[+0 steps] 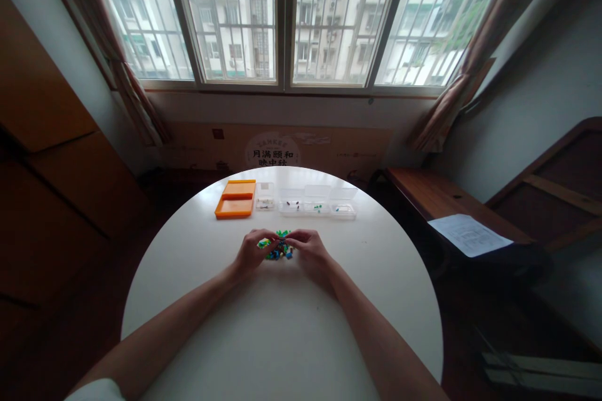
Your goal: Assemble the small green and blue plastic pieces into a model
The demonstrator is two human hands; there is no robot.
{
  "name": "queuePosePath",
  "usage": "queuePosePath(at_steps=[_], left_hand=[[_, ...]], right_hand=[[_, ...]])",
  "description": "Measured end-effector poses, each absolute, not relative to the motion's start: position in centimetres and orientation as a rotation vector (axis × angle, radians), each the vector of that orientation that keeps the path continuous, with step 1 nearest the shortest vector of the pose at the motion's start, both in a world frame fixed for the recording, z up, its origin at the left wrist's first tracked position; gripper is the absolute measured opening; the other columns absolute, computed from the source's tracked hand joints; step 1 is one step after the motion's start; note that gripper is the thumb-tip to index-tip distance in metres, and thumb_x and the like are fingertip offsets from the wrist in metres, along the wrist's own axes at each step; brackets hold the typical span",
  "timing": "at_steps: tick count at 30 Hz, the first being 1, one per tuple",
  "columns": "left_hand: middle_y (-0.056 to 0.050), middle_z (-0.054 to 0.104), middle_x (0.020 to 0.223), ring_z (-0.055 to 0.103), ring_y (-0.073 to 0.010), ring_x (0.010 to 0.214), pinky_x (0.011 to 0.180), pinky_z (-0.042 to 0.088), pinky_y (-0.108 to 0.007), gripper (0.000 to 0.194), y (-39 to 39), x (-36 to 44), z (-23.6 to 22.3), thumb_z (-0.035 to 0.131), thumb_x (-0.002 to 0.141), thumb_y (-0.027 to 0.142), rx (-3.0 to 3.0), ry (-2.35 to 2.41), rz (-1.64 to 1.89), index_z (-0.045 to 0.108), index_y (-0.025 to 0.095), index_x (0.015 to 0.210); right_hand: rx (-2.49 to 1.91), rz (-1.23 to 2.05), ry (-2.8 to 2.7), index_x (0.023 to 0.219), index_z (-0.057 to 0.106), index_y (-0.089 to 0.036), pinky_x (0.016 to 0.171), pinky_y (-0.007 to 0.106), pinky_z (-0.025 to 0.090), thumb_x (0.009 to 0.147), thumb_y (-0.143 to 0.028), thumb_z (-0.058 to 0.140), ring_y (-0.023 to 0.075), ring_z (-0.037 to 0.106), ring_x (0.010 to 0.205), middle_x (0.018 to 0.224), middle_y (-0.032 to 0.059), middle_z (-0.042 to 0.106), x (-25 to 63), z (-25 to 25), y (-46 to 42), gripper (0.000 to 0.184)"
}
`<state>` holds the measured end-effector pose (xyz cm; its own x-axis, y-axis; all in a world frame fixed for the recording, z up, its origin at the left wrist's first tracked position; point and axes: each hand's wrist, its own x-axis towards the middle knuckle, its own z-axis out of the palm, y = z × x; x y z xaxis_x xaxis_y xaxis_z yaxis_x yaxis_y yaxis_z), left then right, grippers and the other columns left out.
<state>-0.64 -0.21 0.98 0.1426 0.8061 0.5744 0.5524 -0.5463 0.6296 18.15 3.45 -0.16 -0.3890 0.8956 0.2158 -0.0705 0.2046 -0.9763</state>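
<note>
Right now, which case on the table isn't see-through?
The orange case, leftmost in the row; its solid colour sets it apart from the clear cases on its right.

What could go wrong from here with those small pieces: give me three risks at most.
The small colourful pieces lie loose beside the left hand and right hand, so a brush of the fingers could scatter some.

The clear boxes appear open with little pieces inside; a knock might spill or mix them.

The white table shows no raised rim, so a stray piece could slip off the edge.
</note>
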Motion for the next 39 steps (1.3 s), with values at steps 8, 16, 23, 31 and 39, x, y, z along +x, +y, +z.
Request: queuePosePath(at_steps=[8,16,23,31,39], left_hand=[[-0.005,0.069,0.08,0.064,-0.0155,0.073,0.07,0.05,-0.027,0.011,-0.1,-0.6,0.7,0.062,0.078,0.024,2.112,1.164,1.353,0.068,0.017,0.083],[-0.005,0.07,0.078,0.064,-0.0161,0.073,0.072,0.049,-0.029,0.007,-0.1,-0.6,1.0,0.064,0.075,0.023,2.22,1.218,1.373,0.067,0.017,0.078],[-0.005,0.07,0.081,0.064,-0.0163,0.076,0.074,0.047,-0.03,0.007,-0.3,-0.5,1.3,0.063,0.077,0.022,2.24,1.248,1.362,0.067,0.017,0.073],[-0.004,0.069,0.078,0.064,-0.0162,0.075,0.076,0.047,-0.03,0.006,-0.6,-0.3,1.8,0.064,0.075,0.02,2.195,1.267,1.351,0.066,0.017,0.071],[-0.003,0.069,0.074,0.064,-0.0148,0.069,0.075,0.046,-0.029,0.007,-0.6,-0.3,1.8,0.063,0.076,0.02,2.2,1.272,1.343,0.066,0.017,0.07]], right_hand=[[-0.793,1.343,-1.588,0.077,0.071,-0.015,0.065,0.029,0.047,0.061,-0.038,0.073,0.0165,0.062,0.066,0.074,0.0064,0.07,18.3,0.0,3.2,0.028],[-0.774,1.341,-1.627,0.078,0.071,-0.014,0.065,0.029,0.047,0.063,-0.038,0.072,0.0169,0.062,0.068,0.075,0.007,0.069,18.3,0.2,3.2,0.028],[-0.765,1.347,-1.651,0.083,0.071,-0.014,0.066,0.03,0.048,0.064,-0.038,0.071,0.018,0.062,0.069,0.077,0.0079,0.069,18.4,-0.3,3.4,0.03],[-0.788,1.291,-1.678,0.082,0.071,-0.014,0.067,0.031,0.048,0.067,-0.039,0.069,0.0181,0.062,0.07,0.077,0.0081,0.069,18.4,-0.3,3.5,0.03],[-0.786,1.332,-1.628,0.08,0.071,-0.015,0.069,0.031,0.048,0.065,-0.037,0.071,0.0177,0.063,0.071,0.078,0.0076,0.07,18.2,-0.1,3.4,0.027]])
